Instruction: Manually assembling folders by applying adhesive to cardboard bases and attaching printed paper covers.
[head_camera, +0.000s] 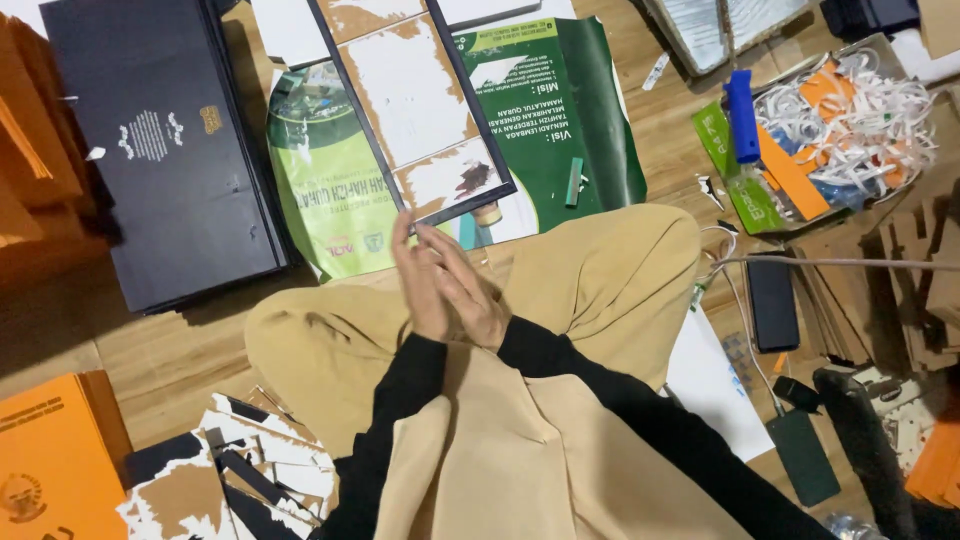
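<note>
Both hands (445, 285) pressed together at the framed board's (420, 100) near edge, clutter crowding around.

Left hand (420, 285) and right hand (470, 290) overlap; palms hidden, so whether anything sits between them is not discernible. Black-edged board (415, 95) cut off at top edge. Orange folder (50, 460) cut at left and bottom edges. Paper scraps (860, 110) motion-blurred.
</note>
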